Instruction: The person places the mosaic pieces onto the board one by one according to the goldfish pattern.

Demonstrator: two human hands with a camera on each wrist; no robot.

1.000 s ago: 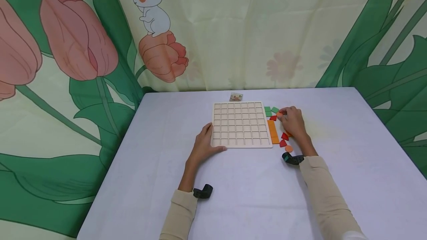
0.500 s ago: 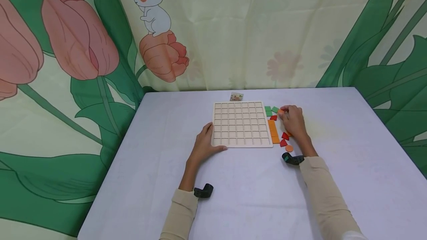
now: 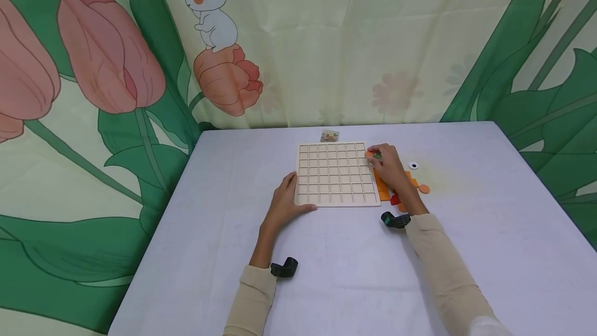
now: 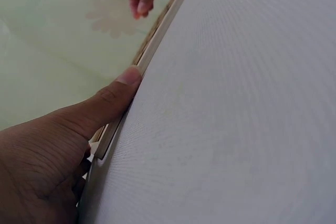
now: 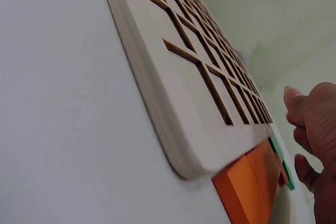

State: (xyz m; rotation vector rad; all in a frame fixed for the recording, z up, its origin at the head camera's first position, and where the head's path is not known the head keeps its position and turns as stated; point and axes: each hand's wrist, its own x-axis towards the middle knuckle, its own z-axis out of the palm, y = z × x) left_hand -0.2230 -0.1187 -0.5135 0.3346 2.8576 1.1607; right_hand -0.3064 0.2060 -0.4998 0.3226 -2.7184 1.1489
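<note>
A pale wooden board (image 3: 339, 175) with a square grid of grooves lies flat on the table. My left hand (image 3: 285, 198) holds its near left corner, the thumb along the front edge and the fingers at the left side. In the left wrist view the thumb (image 4: 118, 87) presses against the board's edge. At the far right corner of the board, my right hand (image 3: 388, 165) pinches a small orange disc (image 3: 368, 154) between thumb and fingertips. Just under that hand a green piece (image 3: 377, 156) shows; the palm and wrist cover other pieces.
Orange rectangles (image 3: 382, 188) lie along the board's right edge, with a red piece (image 3: 395, 199) near them. Farther right are an orange disc (image 3: 424, 189) and a white disc with a black eye dot (image 3: 413, 165). A small printed card (image 3: 329, 136) lies behind the board.
My right hand has moved left with the orange disc, from among the loose pieces to the board's far right corner. The eye disc and another orange disc are now uncovered. My left hand stays put.
</note>
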